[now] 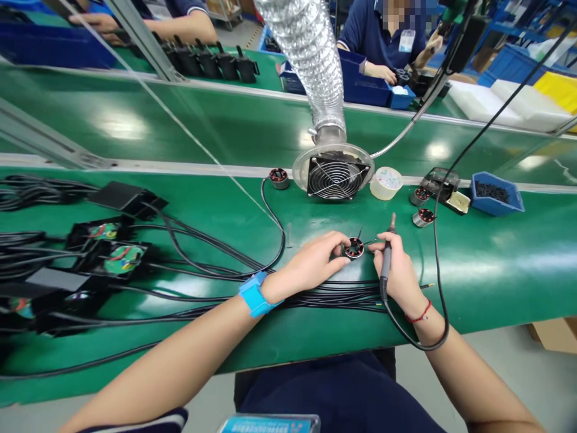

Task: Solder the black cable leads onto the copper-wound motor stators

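My left hand (315,261), with a blue band on the wrist, grips a small round motor stator (354,248) with copper windings between thumb and fingers. The stator is low over the green bench, and thin dark leads stick out from it. My right hand (400,273) is closed around a soldering iron (386,262), its tip pointing up and away from me. Fingertips of that hand are close to the stator's right side, by a thin lead; whether they pinch it I cannot tell. Black cables (342,294) run under both hands.
A fume extractor fan (336,178) on a foil duct (311,60) stands ahead. Other stators (279,178) (424,217), a round tub (386,183), a soldering stand (439,183) and a blue bin (496,193) line the back. Open black housings (124,258) lie left. Co-workers sit opposite.
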Tool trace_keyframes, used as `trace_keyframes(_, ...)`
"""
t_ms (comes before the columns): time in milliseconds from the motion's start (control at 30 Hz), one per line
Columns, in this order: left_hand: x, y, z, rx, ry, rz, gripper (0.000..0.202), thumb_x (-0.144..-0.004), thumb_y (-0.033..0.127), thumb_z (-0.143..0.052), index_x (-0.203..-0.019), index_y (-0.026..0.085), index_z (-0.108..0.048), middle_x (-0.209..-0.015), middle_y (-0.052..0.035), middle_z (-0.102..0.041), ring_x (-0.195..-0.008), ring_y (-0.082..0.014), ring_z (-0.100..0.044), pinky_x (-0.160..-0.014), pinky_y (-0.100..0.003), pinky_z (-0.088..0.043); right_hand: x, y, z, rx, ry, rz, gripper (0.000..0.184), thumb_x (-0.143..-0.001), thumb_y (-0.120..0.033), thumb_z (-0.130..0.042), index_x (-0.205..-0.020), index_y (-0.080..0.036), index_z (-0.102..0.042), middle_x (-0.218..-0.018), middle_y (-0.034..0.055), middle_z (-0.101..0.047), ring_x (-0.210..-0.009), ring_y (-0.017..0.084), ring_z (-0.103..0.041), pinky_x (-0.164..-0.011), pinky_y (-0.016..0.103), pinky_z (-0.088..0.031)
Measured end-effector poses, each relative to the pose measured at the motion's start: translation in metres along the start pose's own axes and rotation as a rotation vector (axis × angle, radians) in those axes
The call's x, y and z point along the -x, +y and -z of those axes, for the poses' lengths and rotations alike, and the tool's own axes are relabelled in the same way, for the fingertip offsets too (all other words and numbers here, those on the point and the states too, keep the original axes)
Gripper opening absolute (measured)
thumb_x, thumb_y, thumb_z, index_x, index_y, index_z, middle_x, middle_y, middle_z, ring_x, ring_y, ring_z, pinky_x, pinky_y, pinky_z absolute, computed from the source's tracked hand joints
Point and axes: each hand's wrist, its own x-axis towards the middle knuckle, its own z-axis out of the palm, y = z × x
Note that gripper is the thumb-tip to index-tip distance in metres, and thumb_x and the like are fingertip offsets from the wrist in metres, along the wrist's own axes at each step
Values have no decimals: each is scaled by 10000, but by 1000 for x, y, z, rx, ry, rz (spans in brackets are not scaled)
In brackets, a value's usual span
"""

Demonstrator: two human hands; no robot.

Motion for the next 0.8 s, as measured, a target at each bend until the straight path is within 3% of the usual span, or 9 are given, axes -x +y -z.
trace_keyframes(100,2,4,-3,24,17,-85,54,-936,176,-613,-977,179,-648,-930,-23,-636,-832,-173,-592,-769,-297,-453,-1,7,-1,-212,107,2,342,-957,-307,-556,-1277,-269,-442,-1062,63,-770,-909,206,-773,-855,394,-626)
trace_keyframes(267,1,9,-8,-63,85,-84,122,-1017,183,-543,-964,163,-652,-1022,-69,-705,-979,-201,-654,-889,-310,-490,-14,11,4,-495,134,46,375,-931,-411,-717,-1224,-276,-528,-987,39,-785,-822,158,-773,-790,293,-639)
trace_keyframes(367,-3,7,-6,-178,37,-27,153,-1050,243,-521,-1034,162,-650,-1116,-85,-725,-1052,-216,-675,-910,-319,-500,-26,18,8,-544,106,-7,452,-842,-505,-817,-1153,-279,-580,-851,26,-792,-708,174,-765,-718,292,-651)
trace_keyframes(567,-8,-2,4,-271,-175,30,213,-1077,276,-448,-1093,188,-641,-1241,-66,-725,-1102,-219,-680,-790,-316,-481,-50,27,16,-539,-93,-162,596,-665,-600,-918,-1123,-365,-618,-882,122,-806,-594,244,-709,-498,361,-604)
trace_keyframes(667,-10,-5,6,-270,-231,19,222,-1080,280,-432,-1090,195,-636,-1262,-57,-718,-1123,-220,-673,-756,-316,-450,-57,29,16,-472,-138,-135,592,-613,-605,-941,-1085,-410,-641,-868,157,-792,-598,282,-707,-510,419,-612)
trace_keyframes(800,-13,-7,9,-251,-245,0,216,-1084,272,-416,-1059,200,-618,-1248,-47,-713,-1076,-205,-667,-728,-305,-425,-61,35,7,-404,-112,-62,584,-559,-652,-933,-1020,-420,-659,-699,128,-737,-584,319,-708,-565,475,-621)
